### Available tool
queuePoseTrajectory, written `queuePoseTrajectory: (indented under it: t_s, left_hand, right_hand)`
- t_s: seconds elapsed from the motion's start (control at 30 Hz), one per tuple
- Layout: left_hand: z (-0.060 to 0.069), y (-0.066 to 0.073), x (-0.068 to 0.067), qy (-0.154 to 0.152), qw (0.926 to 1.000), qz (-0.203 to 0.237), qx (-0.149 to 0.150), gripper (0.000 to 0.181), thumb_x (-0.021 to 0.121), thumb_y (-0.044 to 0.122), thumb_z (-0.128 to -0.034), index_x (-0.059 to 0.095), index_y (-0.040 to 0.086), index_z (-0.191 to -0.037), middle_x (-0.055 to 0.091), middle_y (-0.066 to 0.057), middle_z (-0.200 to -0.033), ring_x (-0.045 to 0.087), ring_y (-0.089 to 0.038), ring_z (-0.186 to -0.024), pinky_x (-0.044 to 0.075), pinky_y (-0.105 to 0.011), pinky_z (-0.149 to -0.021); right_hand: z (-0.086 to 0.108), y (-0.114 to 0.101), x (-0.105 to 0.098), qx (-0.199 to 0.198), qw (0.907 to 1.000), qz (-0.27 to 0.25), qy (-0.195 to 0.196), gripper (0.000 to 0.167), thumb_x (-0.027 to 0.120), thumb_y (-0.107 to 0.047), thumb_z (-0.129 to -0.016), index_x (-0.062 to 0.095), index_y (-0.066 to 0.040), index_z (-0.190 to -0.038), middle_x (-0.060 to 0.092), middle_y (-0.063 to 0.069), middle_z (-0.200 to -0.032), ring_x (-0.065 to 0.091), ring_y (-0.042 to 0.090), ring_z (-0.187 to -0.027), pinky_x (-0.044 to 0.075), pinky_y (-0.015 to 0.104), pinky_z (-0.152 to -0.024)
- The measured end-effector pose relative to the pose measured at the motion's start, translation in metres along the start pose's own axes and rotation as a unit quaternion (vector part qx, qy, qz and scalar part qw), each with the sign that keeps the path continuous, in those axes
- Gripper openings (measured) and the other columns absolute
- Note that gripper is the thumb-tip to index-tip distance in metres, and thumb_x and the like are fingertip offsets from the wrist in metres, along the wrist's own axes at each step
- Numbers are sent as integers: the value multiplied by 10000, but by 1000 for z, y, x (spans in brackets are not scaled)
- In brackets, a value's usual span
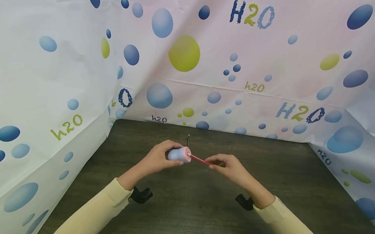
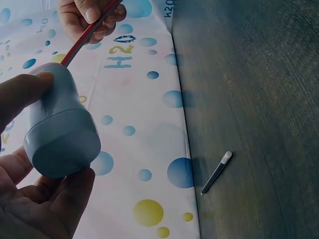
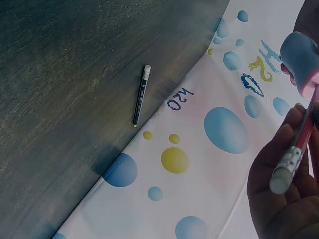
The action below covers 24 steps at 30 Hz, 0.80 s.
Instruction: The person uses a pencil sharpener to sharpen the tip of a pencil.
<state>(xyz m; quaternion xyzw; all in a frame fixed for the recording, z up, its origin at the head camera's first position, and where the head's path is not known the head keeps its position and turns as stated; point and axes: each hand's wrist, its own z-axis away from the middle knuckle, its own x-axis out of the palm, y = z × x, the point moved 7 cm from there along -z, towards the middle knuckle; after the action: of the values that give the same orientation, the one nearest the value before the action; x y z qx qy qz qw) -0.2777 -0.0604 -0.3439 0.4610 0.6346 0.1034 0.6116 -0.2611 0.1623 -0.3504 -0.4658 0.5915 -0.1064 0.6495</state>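
My left hand [image 1: 156, 158] grips a small light-blue pencil sharpener [image 2: 62, 127] with a pink end, thumb on one side and fingers on the other. That pink end faces right, towards my right hand [image 1: 228, 166]. Between thumb and fingers the right hand pinches a red pencil [image 1: 200, 160], its white eraser end [image 3: 282, 180] pointing back at the right wrist view. The pencil's pale tip meets the middle of the pink face; how deep it sits I cannot tell. Beyond the hands, a black pencil [image 2: 217, 173] with a white eraser lies on the table.
Both hands are held above a dark wooden table [image 1: 189, 211]. A white sheet [image 1: 221, 62] printed with bubbles and "H2O" rises along the table's back and sides. Black mounts [image 1: 141, 195] are strapped at both wrists, over cream sleeves.
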Motion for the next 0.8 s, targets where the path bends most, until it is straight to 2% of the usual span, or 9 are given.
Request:
queuePoseTrajectory:
  t_s: [0.17, 0.4, 0.6, 0.8]
  left_hand:
    - [2, -1, 2, -91, 10000, -34, 0, 486, 815, 203, -877, 657, 40, -1307, 667, -157, -1258, 633, -254, -1037, 562, -378, -855]
    - [5, -4, 5, -195, 9996, 63, -186, 488, 821, 195, -874, 663, 70, -1318, 672, -158, -1301, 644, -269, -1054, 568, -385, -848]
    - [6, -6, 9, -159, 9995, 123, -258, 455, 847, 170, -848, 691, 63, -1262, 689, -155, -1262, 660, -275, -1035, 574, -366, -831]
    - [6, -3, 13, -94, 9999, -26, -52, 446, 862, 170, -831, 706, 51, -1232, 714, -146, -1236, 685, -257, -1024, 596, -397, -834]
  right_hand:
    - [-1, -3, 0, -91, 9999, 118, -61, 238, 662, -91, -988, 729, 31, -1181, 748, 196, -1111, 715, 222, -949, 579, 200, -767]
    - [-3, -1, 1, -113, 9995, 256, -148, 211, 672, -98, -981, 752, 7, -1146, 758, 167, -1055, 694, 135, -882, 581, 234, -737]
    - [-3, -2, 2, -53, 9996, 263, -121, 196, 687, -91, -968, 763, 6, -1120, 767, 169, -1021, 685, 140, -801, 541, 211, -646]
    - [-4, -4, 4, -24, 9992, 409, -1, 181, 691, -71, -958, 773, 0, -1101, 776, 163, -992, 590, 57, -679, 480, 207, -567]
